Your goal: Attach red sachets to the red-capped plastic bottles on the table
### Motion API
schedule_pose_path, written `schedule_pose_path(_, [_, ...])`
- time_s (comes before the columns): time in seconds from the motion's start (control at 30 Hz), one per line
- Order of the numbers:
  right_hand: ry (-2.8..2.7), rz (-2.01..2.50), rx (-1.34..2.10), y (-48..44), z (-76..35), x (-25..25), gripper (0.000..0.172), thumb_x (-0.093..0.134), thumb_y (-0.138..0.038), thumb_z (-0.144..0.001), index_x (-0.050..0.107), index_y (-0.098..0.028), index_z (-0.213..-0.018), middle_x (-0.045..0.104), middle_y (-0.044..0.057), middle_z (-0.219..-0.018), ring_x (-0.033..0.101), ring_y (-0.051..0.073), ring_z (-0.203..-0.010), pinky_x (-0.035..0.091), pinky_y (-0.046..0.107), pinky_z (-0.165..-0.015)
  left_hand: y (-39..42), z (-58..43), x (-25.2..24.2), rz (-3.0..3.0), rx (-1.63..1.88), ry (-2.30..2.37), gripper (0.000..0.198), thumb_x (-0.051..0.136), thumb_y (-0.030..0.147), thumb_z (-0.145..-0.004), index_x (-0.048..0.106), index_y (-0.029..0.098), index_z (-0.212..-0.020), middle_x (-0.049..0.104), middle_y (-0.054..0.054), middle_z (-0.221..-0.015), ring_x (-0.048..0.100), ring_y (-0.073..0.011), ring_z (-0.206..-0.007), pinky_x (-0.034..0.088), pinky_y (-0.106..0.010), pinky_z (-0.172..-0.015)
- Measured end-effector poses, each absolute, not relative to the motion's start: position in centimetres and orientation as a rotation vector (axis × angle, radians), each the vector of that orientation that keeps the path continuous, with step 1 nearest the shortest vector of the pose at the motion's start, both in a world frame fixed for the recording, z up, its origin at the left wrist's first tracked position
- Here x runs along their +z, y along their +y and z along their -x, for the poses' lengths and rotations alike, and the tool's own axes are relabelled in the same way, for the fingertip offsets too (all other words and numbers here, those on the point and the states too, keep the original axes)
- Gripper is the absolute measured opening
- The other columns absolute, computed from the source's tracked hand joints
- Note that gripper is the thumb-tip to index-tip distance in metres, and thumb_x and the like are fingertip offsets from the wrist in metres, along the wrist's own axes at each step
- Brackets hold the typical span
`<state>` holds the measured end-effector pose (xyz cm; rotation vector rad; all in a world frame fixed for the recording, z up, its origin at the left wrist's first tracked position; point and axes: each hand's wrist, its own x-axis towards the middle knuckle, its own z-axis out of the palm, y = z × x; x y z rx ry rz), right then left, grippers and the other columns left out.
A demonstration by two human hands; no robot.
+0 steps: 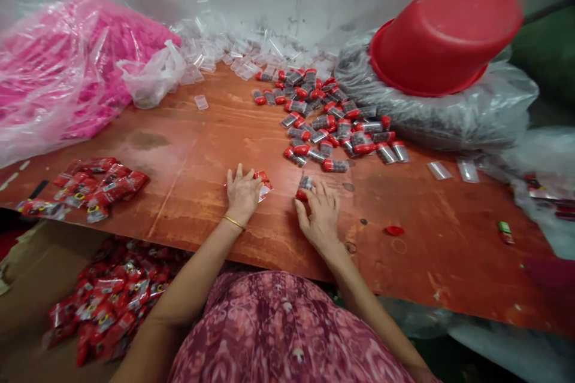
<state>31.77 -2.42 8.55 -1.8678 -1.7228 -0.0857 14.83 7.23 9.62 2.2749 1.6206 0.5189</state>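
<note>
Head view: two hands, left hand (243, 192) on one packet (263, 185).

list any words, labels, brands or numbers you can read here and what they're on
None can be read.
Red packets on the board: yellow and white print, too blurred.
Red packets in the box below: too blurred.
Packet under the left hand: too blurred.
Red-capped vial at the right hand: no print visible.
Small green item: label too small.
Red basin: no print visible.
</note>
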Motion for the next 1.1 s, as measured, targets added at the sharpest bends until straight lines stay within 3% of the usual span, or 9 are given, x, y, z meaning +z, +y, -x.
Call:
schedule_pose_path(0.17, [-1.751, 1.73, -0.085, -1.8, -30.3, 9.8, 0.022, 0.046, -0.029, -0.089, 0.064, -0.02, -0.097, 0.062, 0.012, -0.12, 0.046, 0.027, -0.124, 0.026, 0.048, -0.103, 7.1, -14.6, 9.9, -2.25, 0.623, 1.615, 0.022, 0.052, 0.026, -0.083, 0.074, 0.026, -0.085, 0.064, -0.006, -0.121, 0.038, -0.0332, -0.132, 0.015, -0.059, -0.11])
schedule_pose_path(0.27, [-1.722, 1.654, -0.006, -1.4, -29.6, 10.2, 0.021, 0.047, -0.028, -0.089, 0.065, -0.021, -0.096, 0.066, 0.01, -0.114, 0.051, 0.026, -0.117, 0.031, 0.045, -0.1, 7.2, -14.3, 10.5, -2.213, 0.714, 1.661, 0.025, 0.051, 0.03, -0.083, 0.073, 0.023, -0.091, 0.062, -0.01, -0.123, 0.039, -0.0339, -0.131, 0.016, -0.059, -0.11])
schedule_pose_path(0.4, [-1.547, 1.609, 0.338, -0.3, -28.8, 10.5, 0.027, 0.047, -0.035, -0.088, 0.062, -0.018, -0.102, 0.069, 0.012, -0.102, 0.062, 0.023, -0.09, 0.044, 0.039, -0.083, 6.7, -14.1, 11.9, -2.185, 0.746, 1.623, 0.025, 0.053, 0.032, -0.083, 0.073, 0.023, -0.095, 0.062, -0.01, -0.122, 0.041, -0.0337, -0.13, 0.018, -0.06, -0.109])
schedule_pose_path(0.5, [-1.313, 1.569, 0.718, 1.3, -28.0, 10.7, 0.036, 0.052, -0.045, -0.082, 0.06, -0.017, -0.103, 0.068, 0.009, -0.093, 0.061, 0.018, -0.071, 0.047, 0.032, -0.066, 6.0, -14.4, 12.8, -2.166, 0.8, 1.564, 0.024, 0.052, 0.032, -0.083, 0.072, 0.026, -0.096, 0.063, -0.008, -0.122, 0.041, -0.0323, -0.13, 0.018, -0.06, -0.108])
schedule_pose_path(0.67, [-1.068, 1.331, 0.955, 3.2, -27.2, 10.8, 0.033, 0.051, -0.05, -0.078, 0.055, -0.019, -0.067, 0.056, -0.001, -0.061, 0.051, 0.013, -0.058, 0.042, 0.025, -0.058, 5.2, -15.0, 13.3, -1.849, 1.055, 1.529, 0.038, 0.061, 0.037, -0.078, 0.064, 0.022, -0.113, 0.057, -0.011, -0.13, 0.041, -0.0293, -0.13, 0.024, -0.051, -0.109])
schedule_pose_path(0.73, [-1.052, 1.35, 0.909, 3.2, -27.2, 10.9, 0.034, 0.05, -0.049, -0.079, 0.049, -0.02, -0.061, 0.049, -0.003, -0.055, 0.046, 0.011, -0.055, 0.039, 0.024, -0.055, 5.0, -15.2, 13.3, -1.519, 1.128, 1.477, 0.05, 0.066, 0.041, -0.073, 0.061, 0.018, -0.117, 0.06, -0.013, -0.126, 0.051, -0.0277, -0.121, 0.037, -0.042, -0.102])
schedule_pose_path(0.83, [-1.051, 1.394, 0.818, 2.8, -27.3, 10.8, 0.036, 0.046, -0.048, -0.082, 0.044, -0.021, -0.058, 0.042, -0.005, -0.053, 0.04, 0.01, -0.053, 0.034, 0.024, -0.052, 4.7, -15.6, 13.5, -1.07, 1.019, 1.252, 0.045, 0.069, 0.049, -0.066, 0.069, 0.015, -0.096, 0.072, -0.01, -0.095, 0.066, -0.0215, -0.088, 0.051, -0.03, -0.076])
schedule_pose_path(0.93, [-1.083, 1.409, 0.757, 2.5, -27.2, 10.6, 0.036, 0.042, -0.047, -0.084, 0.043, -0.021, -0.059, 0.042, -0.004, -0.054, 0.04, 0.011, -0.054, 0.033, 0.024, -0.053, 4.4, -16.1, 14.0, -0.849, 0.949, 1.129, 0.042, 0.076, 0.05, -0.057, 0.07, 0.014, -0.077, 0.071, -0.005, -0.073, 0.064, -0.0142, -0.065, 0.048, -0.021, -0.058])
schedule_pose_path(1.1, [-1.159, 1.391, 0.697, 2.2, -26.4, 10.2, 0.026, 0.042, -0.039, -0.086, 0.053, -0.021, -0.072, 0.056, 0.0, -0.066, 0.051, 0.013, -0.063, 0.041, 0.026, -0.061, 4.4, -16.5, 14.4, -0.755, 0.968, 1.178, 0.043, 0.081, 0.048, -0.045, 0.068, 0.014, -0.068, 0.069, -0.002, -0.064, 0.06, -0.0101, -0.055, 0.046, -0.018, -0.05])
